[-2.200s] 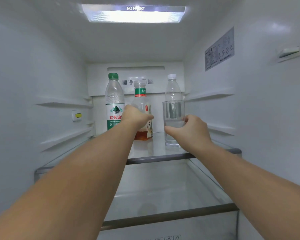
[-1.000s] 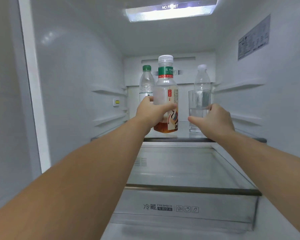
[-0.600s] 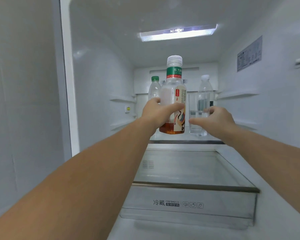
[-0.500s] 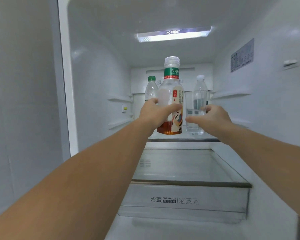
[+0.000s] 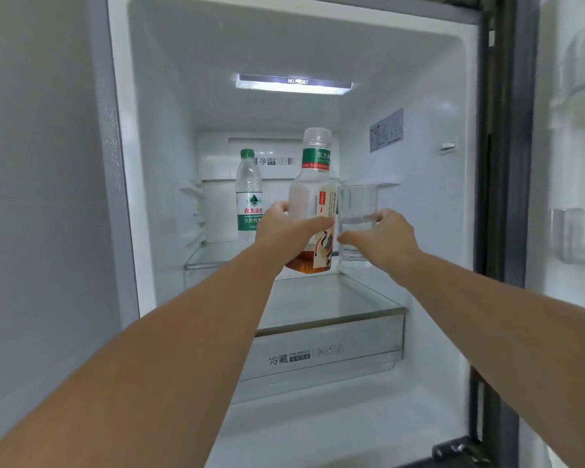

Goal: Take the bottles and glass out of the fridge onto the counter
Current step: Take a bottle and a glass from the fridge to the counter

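My left hand (image 5: 284, 231) grips a tea bottle (image 5: 313, 184) with a clear cap, green neck band and amber liquid at its base; it hangs in the air in front of the glass shelf (image 5: 210, 261). A clear drinking glass (image 5: 357, 211) with some water in it is held by my right hand (image 5: 385, 241), just right of the tea bottle. At the back left of the shelf stands a water bottle (image 5: 249, 194) with a green cap and green label. The white-capped bottle is hidden behind the tea bottle and glass.
The fridge interior is white, with a lamp (image 5: 294, 84) in its ceiling. Below the shelf sits a clear crisper drawer (image 5: 328, 352). The open door (image 5: 574, 163) with its racks stands at the right. A grey wall (image 5: 38, 197) lies left of the fridge.
Both hands have drawn back out of the fridge, with the tea bottle and the glass lifted off the shelf. My view has pulled back, showing the fridge frame and door.
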### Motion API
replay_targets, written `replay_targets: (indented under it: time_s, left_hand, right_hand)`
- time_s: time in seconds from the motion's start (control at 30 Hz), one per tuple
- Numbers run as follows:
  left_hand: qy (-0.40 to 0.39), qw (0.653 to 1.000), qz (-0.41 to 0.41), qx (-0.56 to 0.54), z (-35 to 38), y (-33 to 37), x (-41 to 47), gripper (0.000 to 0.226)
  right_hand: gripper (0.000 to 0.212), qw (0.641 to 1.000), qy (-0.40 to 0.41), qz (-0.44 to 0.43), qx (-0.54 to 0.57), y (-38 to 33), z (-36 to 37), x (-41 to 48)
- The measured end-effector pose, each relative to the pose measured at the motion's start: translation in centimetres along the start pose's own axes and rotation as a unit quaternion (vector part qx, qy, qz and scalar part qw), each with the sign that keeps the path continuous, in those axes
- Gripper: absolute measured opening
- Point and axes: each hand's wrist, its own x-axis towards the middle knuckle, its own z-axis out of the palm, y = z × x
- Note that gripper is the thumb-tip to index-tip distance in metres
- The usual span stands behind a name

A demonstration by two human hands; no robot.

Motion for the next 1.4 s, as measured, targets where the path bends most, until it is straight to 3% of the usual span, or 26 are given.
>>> replay_targets:
  time_s: [0.2, 0.3, 0.5, 0.93, 1.3, 1.4]
  left_hand:
    - [-0.075, 0.997, -0.013, -0.027, 0.3, 0.0, -3.4, 0.062]
    - [-0.128, 0.991, -0.004, -0.045, 1.3, 1.2, -5.0, 0.052]
    - [-0.230, 0.972, 0.017, -0.039, 4.7, 4.8, -8.4, 0.063]
    - [-0.384, 0.915, 0.040, -0.118, 13.2, 12.5, -19.2, 0.047]
    - [-0.472, 0.862, 0.083, -0.167, 23.4, 21.8, -31.5, 0.081]
    - [-0.505, 0.838, 0.099, -0.181, 26.6, 24.2, -35.1, 0.079]
  right_hand:
    - [0.068, 0.995, 0.040, 0.057, -0.077, -0.5, -2.4, -4.8]
    - [0.063, 0.991, 0.059, 0.070, -0.101, -0.8, -5.2, -6.9]
    - [0.049, 0.982, 0.097, 0.083, -0.142, -1.3, -12.3, -11.0]
    - [0.058, 0.965, 0.167, 0.112, -0.166, -1.8, -27.9, -20.5]
    - [0.042, 0.924, 0.257, 0.141, -0.246, -2.5, -43.7, -30.7]
    - [0.047, 0.903, 0.296, 0.168, -0.263, -2.6, -47.9, -34.0]
